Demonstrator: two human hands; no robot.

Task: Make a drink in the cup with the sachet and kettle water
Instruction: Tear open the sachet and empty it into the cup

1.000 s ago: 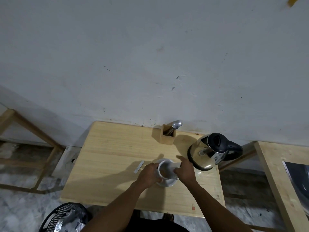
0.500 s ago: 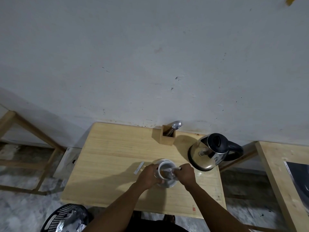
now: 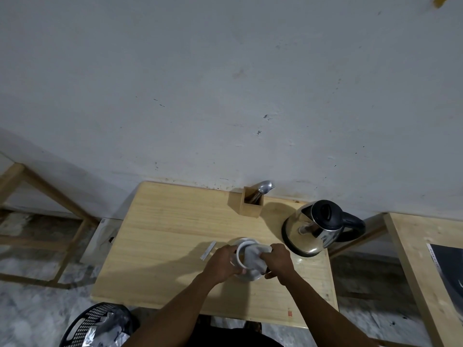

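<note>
A white cup (image 3: 240,254) stands on a white saucer (image 3: 246,276) near the front of the wooden table (image 3: 162,246). My left hand (image 3: 221,262) wraps around the cup's left side. A silvery sachet (image 3: 253,257) hangs tilted over the cup's mouth, pinched by my right hand (image 3: 278,261). Brown contents show inside the cup. The steel kettle (image 3: 315,229) with a black lid and handle stands to the right, close to my right hand.
A wooden holder (image 3: 253,205) with a spoon (image 3: 264,187) stands at the back by the wall. A torn white strip (image 3: 208,250) lies left of the cup. A black basket (image 3: 96,324) with foil wrappers sits on the floor at front left. Another wooden table (image 3: 426,271) is at the right.
My right hand has lifted the sachet from beside the cup and tipped it over the cup's mouth. My left hand has stayed on the cup.
</note>
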